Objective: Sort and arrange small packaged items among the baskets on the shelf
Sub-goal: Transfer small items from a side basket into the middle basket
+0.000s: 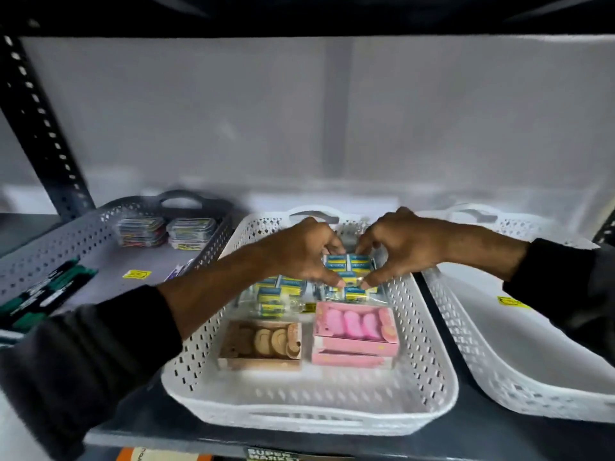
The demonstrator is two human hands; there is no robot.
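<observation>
Since each hand, left hand (299, 251) and right hand (402, 244), only pinches that blue-yellow pack (349, 267) by its edges, it could slip onto the pink box (356, 327).

**A metal rack against a pale wall**

A dark shelf board (173, 424) runs across the lower part of the view. At the left a dark upright post (40, 121) with rows of punched holes leans upward. Behind hangs a plain whitish wall (233, 111), evenly lit, with an upper shelf (299, 11) in shadow overhead.

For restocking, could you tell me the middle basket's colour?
White perforated plastic basket, clearest in the head view.
</observation>
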